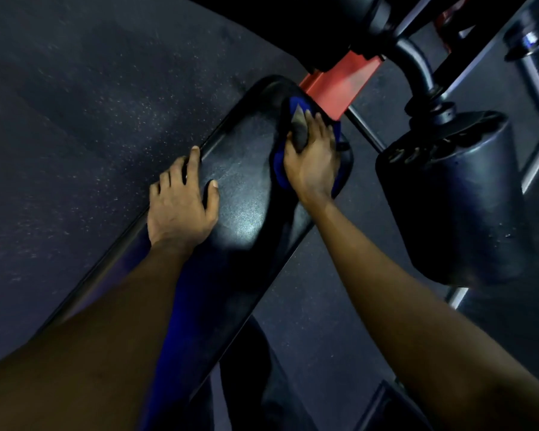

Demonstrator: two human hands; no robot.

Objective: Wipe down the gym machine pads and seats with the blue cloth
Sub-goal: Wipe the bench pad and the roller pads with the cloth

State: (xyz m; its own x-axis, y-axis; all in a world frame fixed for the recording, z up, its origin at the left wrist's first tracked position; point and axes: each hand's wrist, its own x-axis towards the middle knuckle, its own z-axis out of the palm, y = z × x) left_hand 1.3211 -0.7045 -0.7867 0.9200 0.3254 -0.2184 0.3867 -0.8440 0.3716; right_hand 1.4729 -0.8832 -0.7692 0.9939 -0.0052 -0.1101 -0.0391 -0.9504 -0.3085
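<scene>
Blue cloth (279, 171) is at the far end of the bench pad (240, 181), gripped by your right hand (311, 160); left hand (178, 203) rests flat, bracing. Next, probably sweep toward yourself.

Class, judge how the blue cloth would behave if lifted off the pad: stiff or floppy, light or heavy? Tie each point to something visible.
Probably floppy: the blue cloth bunches under the right hand. Likely light: it lies thin, following the pad edge. It may slide easily on that shiny surface.
</scene>
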